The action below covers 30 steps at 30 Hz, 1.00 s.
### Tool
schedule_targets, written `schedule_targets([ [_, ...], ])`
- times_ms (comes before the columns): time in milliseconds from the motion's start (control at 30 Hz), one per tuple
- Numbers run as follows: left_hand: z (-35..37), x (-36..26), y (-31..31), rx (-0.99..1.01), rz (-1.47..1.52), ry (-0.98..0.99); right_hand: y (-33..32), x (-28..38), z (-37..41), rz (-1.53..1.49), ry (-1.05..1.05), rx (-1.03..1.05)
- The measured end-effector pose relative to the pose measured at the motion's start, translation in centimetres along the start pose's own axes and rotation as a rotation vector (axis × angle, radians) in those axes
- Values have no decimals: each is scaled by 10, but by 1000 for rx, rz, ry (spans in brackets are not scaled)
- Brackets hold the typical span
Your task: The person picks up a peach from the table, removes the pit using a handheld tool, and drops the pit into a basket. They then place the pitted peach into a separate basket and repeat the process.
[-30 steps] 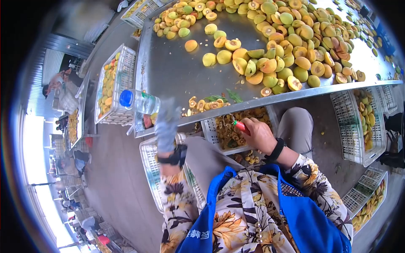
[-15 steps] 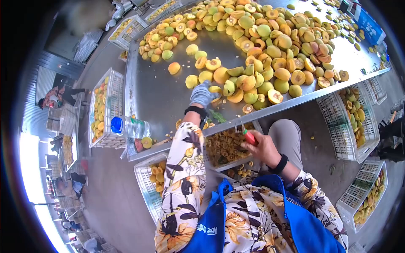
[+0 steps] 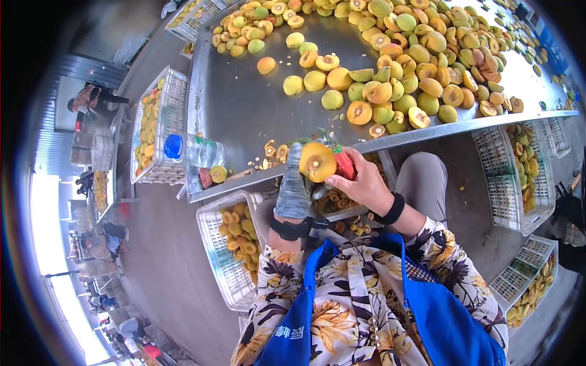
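Observation:
Half a yellow peach [image 3: 318,162] is in my left hand [image 3: 293,189], which wears a grey glove. Its cut face and pit cavity point up at me. My fingers wrap its left side and partly hide under it. In my bare right hand [image 3: 368,184] is a red-handled pitting tool [image 3: 343,163], held right against the peach half. The tool's metal tip is mostly hidden behind the fruit. Both hands meet just off the near edge of the metal table [image 3: 256,116]. Several peach halves [image 3: 359,113] lie on the table beyond them.
A large heap of peach halves [image 3: 427,67] covers the table's far right. At the left corner stands a water bottle [image 3: 198,151] with a blue cap. White crates of peaches flank me: one crate [image 3: 210,244] below left, another crate [image 3: 488,201] at right.
My left hand has come back from the fruit on the table to the near edge with a peach half. My right hand has moved up and left with the tool to meet it.

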<state>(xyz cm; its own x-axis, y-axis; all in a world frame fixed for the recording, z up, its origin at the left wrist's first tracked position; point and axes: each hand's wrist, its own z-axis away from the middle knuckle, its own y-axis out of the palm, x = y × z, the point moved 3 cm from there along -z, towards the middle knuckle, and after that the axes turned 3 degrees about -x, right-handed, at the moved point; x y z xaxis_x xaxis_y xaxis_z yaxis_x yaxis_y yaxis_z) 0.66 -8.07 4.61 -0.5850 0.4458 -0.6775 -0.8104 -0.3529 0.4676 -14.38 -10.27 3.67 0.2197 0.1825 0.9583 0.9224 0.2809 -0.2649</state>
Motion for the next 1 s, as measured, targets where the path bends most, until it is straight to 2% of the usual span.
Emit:
schedule_targets([
  [67,-3,12,-8,13,12,59,0,0,3,1,-4,-20],
  [133,-18,23,-21,-206,3,215,0,2,6,1,-14,-40],
  [167,-25,26,-25,-175,94,291,0,3,9,46,-20,-33],
  [333,-29,31,-32,-103,94,399,7,3,26,141,-41,62],
  [400,-31,28,-28,-93,-11,540,11,4,31,180,-29,80],
  [467,-26,31,-25,-86,-68,594,14,3,34,192,-60,72],
  [500,-21,29,-20,-81,-127,651,16,1,35,212,-7,85],
  [633,-9,30,-8,-132,-190,723,20,0,41,278,67,101],
  [700,-12,33,-10,-149,-190,790,21,1,44,258,32,132],
  [733,-14,35,-16,-150,-191,787,22,3,46,235,-5,164],
  [800,-21,33,-30,39,-300,735,21,3,47,261,-24,205],
  [833,-22,32,-35,98,-484,735,22,3,48,286,-45,250],
  [867,-24,26,-43,91,-484,735,20,2,48,283,-46,257],
  [933,-31,23,-49,234,-846,616,17,-4,46,375,-92,350],
  [967,-35,25,-53,240,-648,556,15,-7,42,370,-132,358],
  [1000,-34,23,-49,235,-652,558,11,-5,38,366,-137,360],
])
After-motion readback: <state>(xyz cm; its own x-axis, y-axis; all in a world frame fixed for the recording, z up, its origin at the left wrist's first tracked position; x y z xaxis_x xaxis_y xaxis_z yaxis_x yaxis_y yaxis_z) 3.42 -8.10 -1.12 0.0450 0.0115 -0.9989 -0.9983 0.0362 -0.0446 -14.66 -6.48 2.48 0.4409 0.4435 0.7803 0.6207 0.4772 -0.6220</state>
